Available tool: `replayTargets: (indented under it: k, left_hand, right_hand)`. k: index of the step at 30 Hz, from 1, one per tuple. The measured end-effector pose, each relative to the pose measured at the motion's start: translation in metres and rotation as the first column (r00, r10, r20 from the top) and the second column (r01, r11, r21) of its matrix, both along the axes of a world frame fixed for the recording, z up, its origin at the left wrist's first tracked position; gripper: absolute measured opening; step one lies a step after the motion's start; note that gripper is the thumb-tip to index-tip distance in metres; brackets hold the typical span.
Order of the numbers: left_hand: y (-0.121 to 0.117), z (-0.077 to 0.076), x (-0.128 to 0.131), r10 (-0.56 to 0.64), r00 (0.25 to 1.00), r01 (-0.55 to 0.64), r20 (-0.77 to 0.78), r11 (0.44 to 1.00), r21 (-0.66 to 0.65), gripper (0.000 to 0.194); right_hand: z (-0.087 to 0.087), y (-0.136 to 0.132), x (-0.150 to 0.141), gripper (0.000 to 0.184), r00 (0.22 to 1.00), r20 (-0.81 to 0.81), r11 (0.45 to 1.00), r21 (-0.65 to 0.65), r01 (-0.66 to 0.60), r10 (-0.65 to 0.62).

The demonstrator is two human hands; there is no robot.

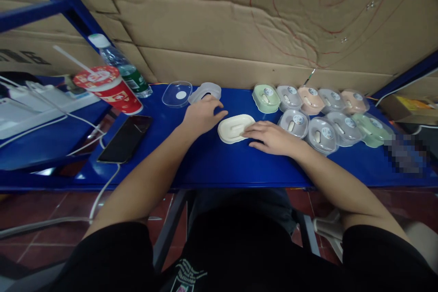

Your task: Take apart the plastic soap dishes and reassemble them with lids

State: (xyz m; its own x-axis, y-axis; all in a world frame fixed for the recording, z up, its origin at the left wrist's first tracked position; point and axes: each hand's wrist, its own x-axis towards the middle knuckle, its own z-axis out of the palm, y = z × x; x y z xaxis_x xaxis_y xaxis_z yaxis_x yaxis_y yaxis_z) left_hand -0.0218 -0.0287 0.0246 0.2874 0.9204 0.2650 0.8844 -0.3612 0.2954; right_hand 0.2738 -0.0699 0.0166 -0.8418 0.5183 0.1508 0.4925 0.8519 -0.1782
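A cream oval dish (pixel 232 130) with a raised bar in its middle lies on the blue table. My right hand (pixel 270 138) lies at its right edge, fingers stretched out and touching it, not wrapped round it. Just left of the dish, my left hand (pixel 203 115) is held with its fingers apart and nothing visible between them. Behind the left hand sits a translucent greyish container (pixel 212 87), partly covered by the fingers. Beside that lies a clear plastic lid (pixel 177 93) with a white round sticker.
Several lidded containers in green, grey and peach stand at the right, among them a green one (pixel 266 99). At the left are a red paper cup (pixel 118 93) with a straw, a water bottle (pixel 132 75) and a phone (pixel 126 139). Cardboard (pixel 205 18) walls the back.
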Motion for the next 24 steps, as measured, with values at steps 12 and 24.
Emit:
replayTargets:
  k: [12,24]
  left_hand:
    - [0.002,0.015,-0.013,0.27,0.94,-0.29,-0.207,0.954,-0.072,0.037]
    - [-0.027,0.029,0.009,0.033,0.958,-0.031,0.284,0.999,-0.014,0.036]
  right_hand:
    - [0.004,0.003,0.003,0.056,0.964,-0.264,0.999,0.026,0.023,-0.015]
    - [0.009,0.0,0.002,0.092,0.903,-0.286,0.91,0.169,0.377,-0.321]
